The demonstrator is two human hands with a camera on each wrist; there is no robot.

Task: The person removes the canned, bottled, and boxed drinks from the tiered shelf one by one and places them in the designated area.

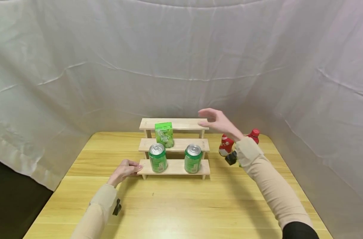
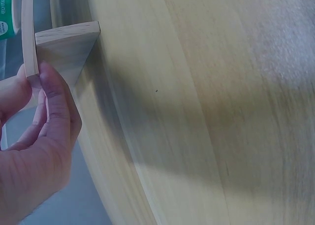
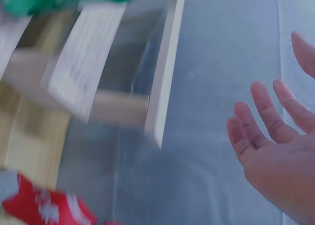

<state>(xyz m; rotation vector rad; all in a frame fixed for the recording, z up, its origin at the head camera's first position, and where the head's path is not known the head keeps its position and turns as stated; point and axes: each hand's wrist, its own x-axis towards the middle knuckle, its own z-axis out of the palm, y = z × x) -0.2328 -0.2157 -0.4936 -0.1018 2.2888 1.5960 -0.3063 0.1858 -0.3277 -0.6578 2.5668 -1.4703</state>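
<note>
A three-step wooden rack (image 1: 175,167) stands on the table. My left hand (image 1: 126,171) pinches the left end of its lowest board, thumb on one face and fingers on the other, as the left wrist view shows. On that board stand two green cans, a left can (image 1: 158,158) and a right can (image 1: 193,159). A green carton (image 1: 164,135) stands upright on the middle board. My right hand (image 1: 217,122) hovers near the right end of the top board, fingers loosely bent and apart, holding nothing; the right wrist view shows its bare palm (image 3: 285,171).
Right of the rack stand a red bottle (image 1: 226,146) and another red-capped bottle (image 1: 254,134), partly hidden behind my right forearm. Something green peeks out beneath that sleeve. A grey curtain (image 1: 181,59) hangs behind and beside the wooden table (image 1: 181,209).
</note>
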